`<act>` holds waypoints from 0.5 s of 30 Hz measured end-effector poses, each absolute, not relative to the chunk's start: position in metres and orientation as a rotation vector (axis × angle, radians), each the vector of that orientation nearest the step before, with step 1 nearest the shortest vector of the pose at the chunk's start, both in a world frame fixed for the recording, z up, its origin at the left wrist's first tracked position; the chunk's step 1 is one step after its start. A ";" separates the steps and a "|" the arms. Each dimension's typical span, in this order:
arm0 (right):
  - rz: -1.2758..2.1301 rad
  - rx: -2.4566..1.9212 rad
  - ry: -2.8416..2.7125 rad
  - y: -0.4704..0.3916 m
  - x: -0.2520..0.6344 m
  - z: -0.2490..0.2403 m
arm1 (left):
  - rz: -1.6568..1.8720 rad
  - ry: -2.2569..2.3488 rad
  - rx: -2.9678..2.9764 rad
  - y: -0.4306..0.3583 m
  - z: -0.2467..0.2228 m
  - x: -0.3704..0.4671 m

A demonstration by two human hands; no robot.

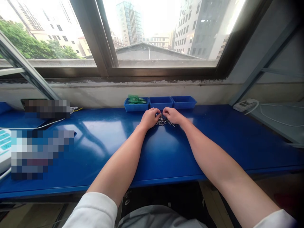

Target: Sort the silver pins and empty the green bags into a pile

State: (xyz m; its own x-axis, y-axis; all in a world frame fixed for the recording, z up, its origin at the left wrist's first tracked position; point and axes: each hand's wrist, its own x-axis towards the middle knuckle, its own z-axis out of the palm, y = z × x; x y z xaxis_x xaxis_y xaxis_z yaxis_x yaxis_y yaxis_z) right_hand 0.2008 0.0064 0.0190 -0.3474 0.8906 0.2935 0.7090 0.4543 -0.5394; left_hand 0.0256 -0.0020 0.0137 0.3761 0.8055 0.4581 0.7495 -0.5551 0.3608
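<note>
A small pile of short, dark and silvery metal pieces (161,122), perhaps screws or pins, lies on the blue table (166,158). At the pile's left side is my left hand (150,117), its thumb and fingertips drawn together. My right hand (172,115) is opposite, at the upper right of the pile, with its fingers also pinched. A thin piece seems to lie between the two sets of fingertips, but it is too small to name. Some loose pieces extend below my right hand.
Three blue bins stand behind my hands: the left bin (136,107) holds green packets (136,99), beside a middle bin (161,102) and a right bin (184,102). A power strip (245,104) with a white cable is far right. Blurred-out items and another white strip (5,145) are left.
</note>
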 end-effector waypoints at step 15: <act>0.865 -1.036 -1.735 0.004 0.196 0.020 | 1.008 1.557 2.488 -0.003 0.016 0.026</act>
State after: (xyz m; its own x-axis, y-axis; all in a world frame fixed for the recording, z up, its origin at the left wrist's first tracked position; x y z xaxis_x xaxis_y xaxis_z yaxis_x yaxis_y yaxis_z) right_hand 0.1963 0.0040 0.0196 -0.2347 0.9088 0.3450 0.2719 0.4021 -0.8743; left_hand 0.0258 -0.0028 0.0161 0.2859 0.8165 0.5016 0.7917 -0.4962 0.3565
